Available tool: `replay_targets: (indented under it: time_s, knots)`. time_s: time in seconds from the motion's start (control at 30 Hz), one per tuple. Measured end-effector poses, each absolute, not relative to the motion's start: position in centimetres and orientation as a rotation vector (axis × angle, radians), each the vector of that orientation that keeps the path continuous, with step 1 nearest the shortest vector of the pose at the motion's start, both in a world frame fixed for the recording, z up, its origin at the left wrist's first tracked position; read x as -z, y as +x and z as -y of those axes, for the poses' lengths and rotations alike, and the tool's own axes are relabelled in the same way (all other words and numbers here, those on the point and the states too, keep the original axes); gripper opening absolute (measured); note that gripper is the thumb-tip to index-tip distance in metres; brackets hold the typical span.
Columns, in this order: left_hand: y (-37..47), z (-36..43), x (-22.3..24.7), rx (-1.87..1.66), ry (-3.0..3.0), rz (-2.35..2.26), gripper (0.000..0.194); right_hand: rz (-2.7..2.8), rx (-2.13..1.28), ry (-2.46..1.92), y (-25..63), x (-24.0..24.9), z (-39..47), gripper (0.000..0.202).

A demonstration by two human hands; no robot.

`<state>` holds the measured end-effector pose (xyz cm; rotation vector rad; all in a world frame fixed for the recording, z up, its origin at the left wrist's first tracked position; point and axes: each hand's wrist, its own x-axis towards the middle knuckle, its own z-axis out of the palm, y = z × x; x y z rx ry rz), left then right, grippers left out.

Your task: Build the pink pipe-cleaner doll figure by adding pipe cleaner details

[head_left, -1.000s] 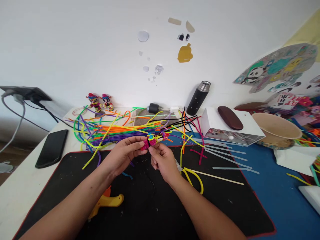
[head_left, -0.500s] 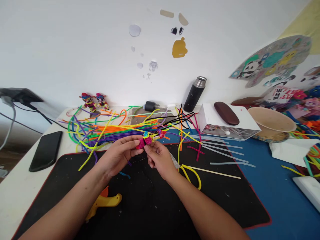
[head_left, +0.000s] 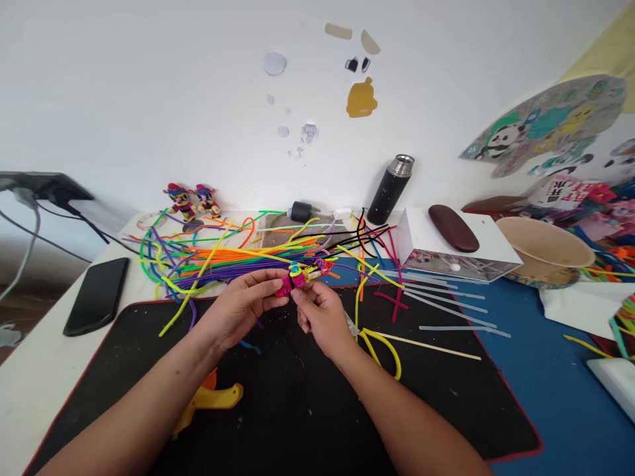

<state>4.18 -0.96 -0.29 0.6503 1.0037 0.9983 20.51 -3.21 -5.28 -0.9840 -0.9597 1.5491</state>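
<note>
Both hands hold a small pipe-cleaner doll (head_left: pixel 296 274) in magenta, yellow and blue above the black mat. My left hand (head_left: pixel 251 294) pinches its magenta end between thumb and fingers. From the other side, my right hand (head_left: pixel 321 317) grips it with closed fingertips, hiding part of it. Just behind lies a pile of loose pipe cleaners (head_left: pixel 233 261) in orange, green, purple and yellow. Yellow-handled scissors (head_left: pixel 395 354) rest beside my right wrist, their blades partly covered. A yellow glue gun (head_left: pixel 215 398) with an orange part lies by my left forearm, which partly hides it.
Two finished dolls (head_left: pixel 181 201) stand against the wall. A phone (head_left: pixel 96 295) lies left of the black mat (head_left: pixel 278 423). Toward the right are a black flask (head_left: pixel 391 192), clear glue sticks (head_left: pixel 449 301), a wooden stick (head_left: pixel 426 346), a white box (head_left: pixel 489 235) and a bowl (head_left: pixel 546 241).
The whole view has shifted slightly, so things appear a little further right. Both hands keep their grip on the doll, with barely any movement of the fingers.
</note>
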Motion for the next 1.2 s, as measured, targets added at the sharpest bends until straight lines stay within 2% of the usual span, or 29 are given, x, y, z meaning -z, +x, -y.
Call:
replay_targets:
  time_s: [0.37, 0.73, 0.97, 1.1, 1.2]
  knots:
    - [2.7, 0.8, 0.3, -0.925, 1.217, -1.002, 0.042, 1.063, -1.540, -1.014, 21.0, 5.4, 2.9, 0.036]
    - [2.8, 1.7, -0.3, -0.875, 1.393, -1.082, 0.033, 1.076, -1.591, -0.987, 21.5, 5.6, 2.6, 0.040]
    - [3.7, 2.1, 0.3, -0.985, 1.598, -1.202, 0.023, 1.051, -1.565, -1.012, 21.6, 6.3, 2.4, 0.039]
    - [4.2, 2.2, 0.5, -1.008, 1.533, -1.178, 0.024, 1.083, -1.529, -1.022, 21.8, 6.5, 2.2, 0.040]
    - [4.3, 2.1, 0.7, -1.029, 1.362, -1.110, 0.033, 1.107, -1.503, -1.027, 22.0, 6.4, 2.2, 0.041]
